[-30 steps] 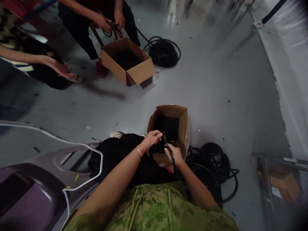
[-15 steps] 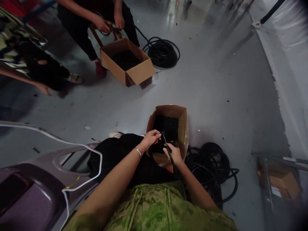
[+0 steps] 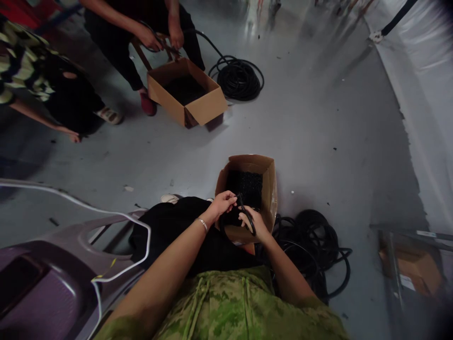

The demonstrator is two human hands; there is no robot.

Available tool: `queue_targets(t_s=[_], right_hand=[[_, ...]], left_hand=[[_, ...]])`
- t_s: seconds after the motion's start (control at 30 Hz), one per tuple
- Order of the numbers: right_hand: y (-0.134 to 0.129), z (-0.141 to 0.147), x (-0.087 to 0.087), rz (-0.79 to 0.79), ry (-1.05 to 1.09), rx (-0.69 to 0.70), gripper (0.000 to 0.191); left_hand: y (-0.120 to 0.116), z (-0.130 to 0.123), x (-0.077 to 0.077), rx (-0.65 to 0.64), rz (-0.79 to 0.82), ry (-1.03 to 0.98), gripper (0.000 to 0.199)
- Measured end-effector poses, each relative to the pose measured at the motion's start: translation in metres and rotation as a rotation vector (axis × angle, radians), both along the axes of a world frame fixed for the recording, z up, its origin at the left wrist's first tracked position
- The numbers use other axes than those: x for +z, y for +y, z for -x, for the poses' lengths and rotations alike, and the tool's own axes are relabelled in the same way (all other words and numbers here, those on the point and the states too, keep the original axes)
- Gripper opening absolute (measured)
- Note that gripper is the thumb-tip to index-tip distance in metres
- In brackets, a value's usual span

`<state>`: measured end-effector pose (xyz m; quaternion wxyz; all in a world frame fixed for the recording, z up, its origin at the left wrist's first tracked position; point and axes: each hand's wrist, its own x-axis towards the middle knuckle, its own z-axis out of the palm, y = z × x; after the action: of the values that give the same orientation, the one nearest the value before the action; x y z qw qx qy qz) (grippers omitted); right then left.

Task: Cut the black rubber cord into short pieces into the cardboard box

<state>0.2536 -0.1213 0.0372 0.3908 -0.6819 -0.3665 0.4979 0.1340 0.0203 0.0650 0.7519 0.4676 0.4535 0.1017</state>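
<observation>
Over an open cardboard box (image 3: 271, 189), my left hand (image 3: 223, 203) is closed in a pinch on the end of a black cable. My right hand (image 3: 255, 223) is wrapped round the black handles of scissors (image 3: 250, 221), their blades pointing up-left beside my left fingertips. The blades and cable end are dark and too small to tell apart clearly. Small black pieces (image 3: 249, 184) lie inside the box below both hands. To the right of the box, a tangled coil of black cable (image 3: 311, 241) rests on the floor.
Across the floor, a seated person's hands (image 3: 161, 40) hold scissors and black cable above another cardboard box (image 3: 208, 106), with a cable coil (image 3: 240, 78) beside it. A purple chair (image 3: 46, 293) with a white cord (image 3: 146, 236) is at left; another person's hand (image 3: 72, 134) hangs nearby.
The scissor handles in my right hand have spread apart. My left hand is nearly still. Across the floor, the seated person's scissors have come into view, and the other person's arm has moved slightly right.
</observation>
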Motion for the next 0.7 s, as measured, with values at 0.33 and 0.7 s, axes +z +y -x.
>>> queue_targets(t_s=[0.33,0.7], right_hand=[[0.007,-0.003,0.007,-0.046,0.074,0.018,0.038],[0.002,-0.005,0.002,-0.011,-0.16,0.039,0.041]], left_hand=[[-0.001,-0.001,0.004,-0.047,0.002,-0.011,0.018],[0.0,0.0,0.003,-0.077,-0.012,0.015,0.016]])
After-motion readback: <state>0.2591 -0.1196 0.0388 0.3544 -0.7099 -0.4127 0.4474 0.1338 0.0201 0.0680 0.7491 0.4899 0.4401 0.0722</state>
